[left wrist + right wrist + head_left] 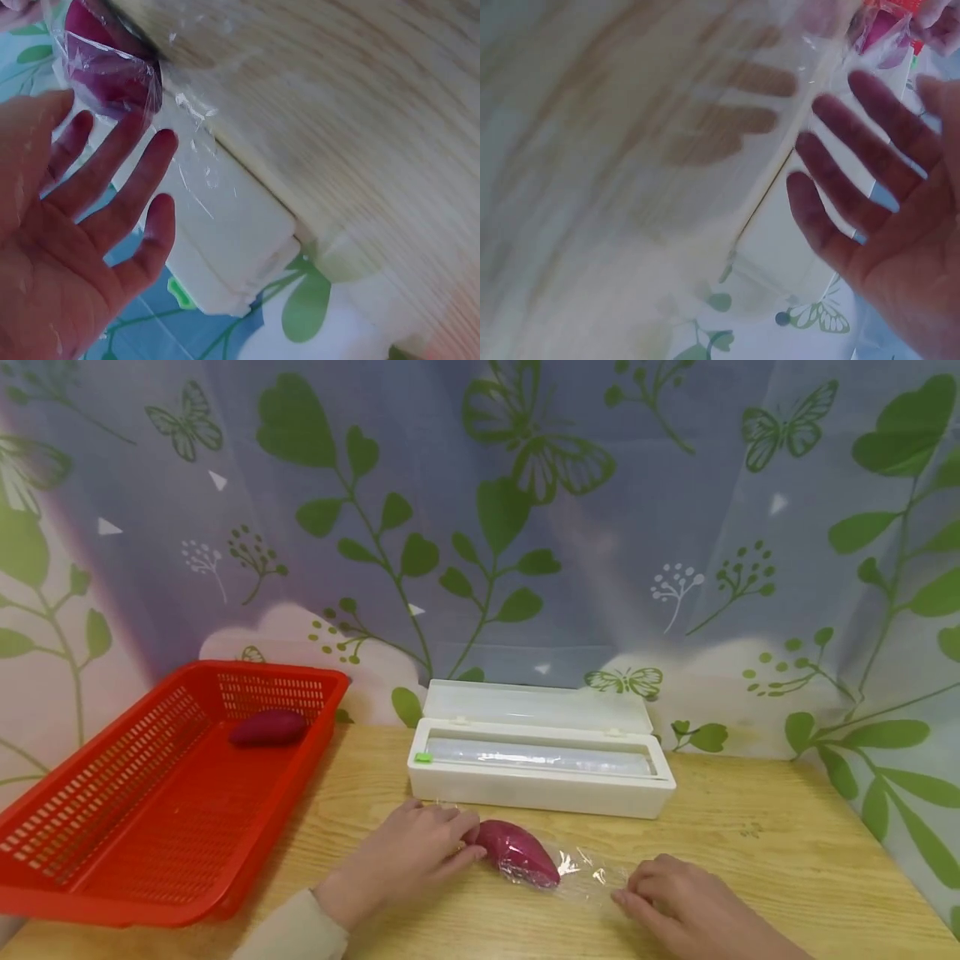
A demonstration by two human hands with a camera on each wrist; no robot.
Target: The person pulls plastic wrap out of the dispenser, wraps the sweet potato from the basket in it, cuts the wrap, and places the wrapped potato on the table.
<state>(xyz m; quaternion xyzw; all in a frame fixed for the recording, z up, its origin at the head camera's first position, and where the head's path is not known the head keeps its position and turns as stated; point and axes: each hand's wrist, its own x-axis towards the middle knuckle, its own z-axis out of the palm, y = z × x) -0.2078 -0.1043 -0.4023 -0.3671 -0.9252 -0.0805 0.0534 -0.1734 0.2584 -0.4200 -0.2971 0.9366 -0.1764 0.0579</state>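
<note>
A purple sweet potato (517, 852) lies on the wooden table, wrapped in clear cling film (588, 872) whose loose end stretches to the right. My left hand (412, 856) is at the sweet potato's left end, fingertips against the film. In the left wrist view its fingers (142, 180) are spread and loosely bent. Beside the film's right end is my right hand (686, 902); the right wrist view shows its fingers (862, 157) extended and apart. Behind the sweet potato stands a white cling film box (540, 789), lid raised, with a film roll (536, 756) inside.
To the left, a red plastic basket (300, 781) holds another purple sweet potato (268, 727). A green slider (423, 758) sits at the box's left end. Behind the table (780, 852) hangs a curtain (645, 518) printed with leaves and butterflies.
</note>
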